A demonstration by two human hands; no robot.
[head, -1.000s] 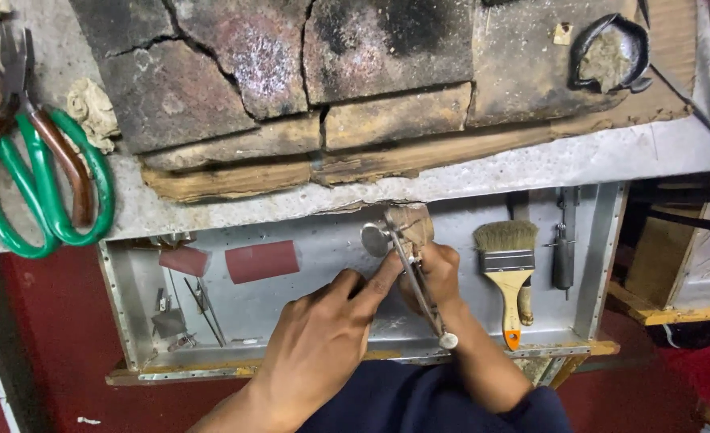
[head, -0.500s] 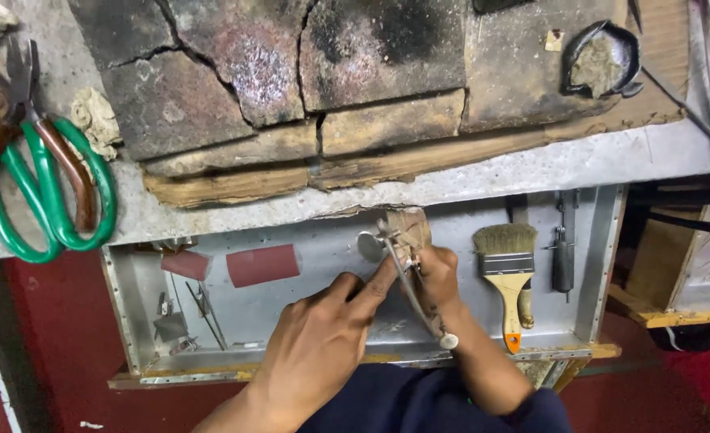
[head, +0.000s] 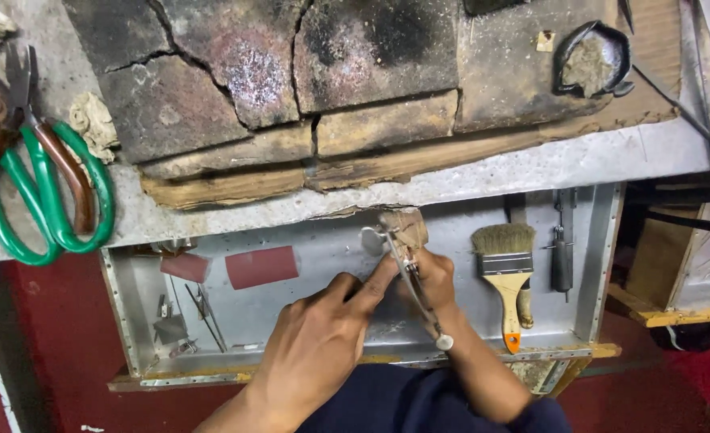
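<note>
Nearest, over the open drawer [head: 130, 321], the left hand [head: 315, 349] closes on a thin metal tool [head: 407, 273], forefinger along it. The right hand [head: 431, 277] pinches a small workpiece against the wooden peg [head: 407, 228] at the worktop [head: 531, 164] front edge. Short, light strokes (piece braced firmly) should serve best. Compared with half a second earlier, hands and tool have scarcely shifted.

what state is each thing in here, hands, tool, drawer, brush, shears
left hand: fingers pressed on the thin metal tool
right hand: gripping at the wooden peg
thin metal tool: held, slanting across the peg
wooden peg: sticking out over the drawer
metal drawer: pulled open
paintbrush: lying flat
green-handled shears: lying on bench
</note>
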